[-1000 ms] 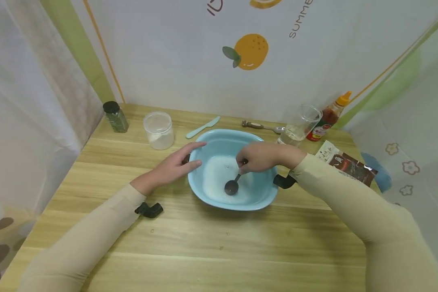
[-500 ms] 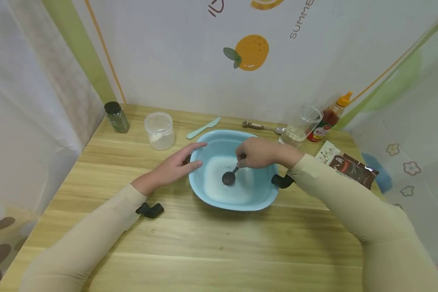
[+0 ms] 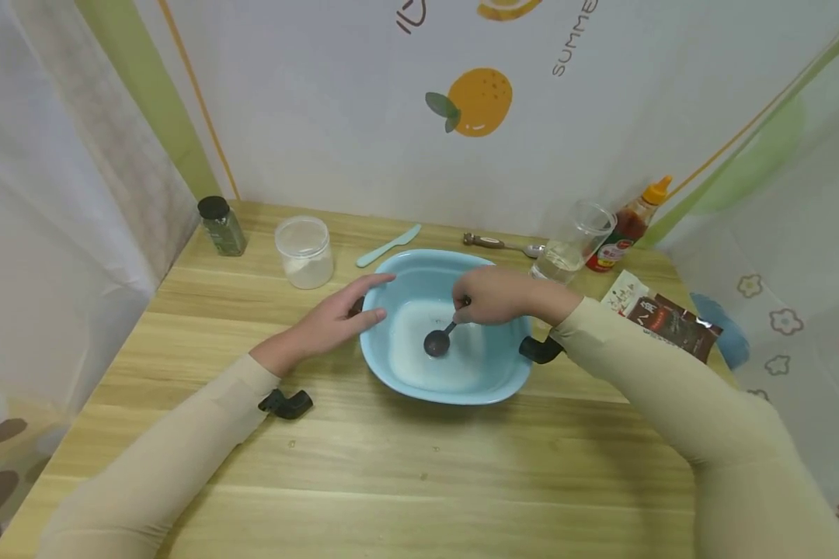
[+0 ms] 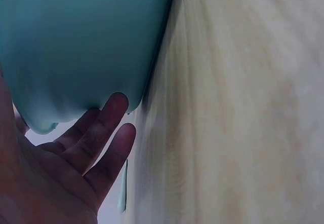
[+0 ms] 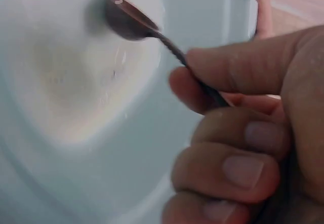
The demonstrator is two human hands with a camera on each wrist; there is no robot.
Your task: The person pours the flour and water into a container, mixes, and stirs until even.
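A light blue basin (image 3: 454, 392) with whitish liquid (image 3: 426, 373) in its bottom stands on the wooden table. My left hand (image 3: 328, 317) holds its left rim, thumb and forefinger over the edge; in the left wrist view the other fingers (image 4: 112, 110) lie along the outer wall. My right hand (image 3: 489, 295) reaches over the right side and grips the handle of a dark round-bowled spoon (image 3: 436, 343). The right wrist view shows the handle pinched between thumb and forefinger, the other fingers curled, and the spoon's bowl (image 5: 126, 21) low over the liquid.
Behind the basin lie a mint-green knife (image 3: 389, 246) and a metal spoon (image 3: 503, 244). At left stand a spice jar (image 3: 222, 227) and a tub of white powder (image 3: 304, 252). To the right are a clear cup (image 3: 566, 248), a sauce bottle (image 3: 625, 229) and seasoning packets (image 3: 671, 318).
The right hand has shifted slightly away from the person, and the dark spoon's bowl has moved a little up and left within the basin. The left hand stays on the rim.
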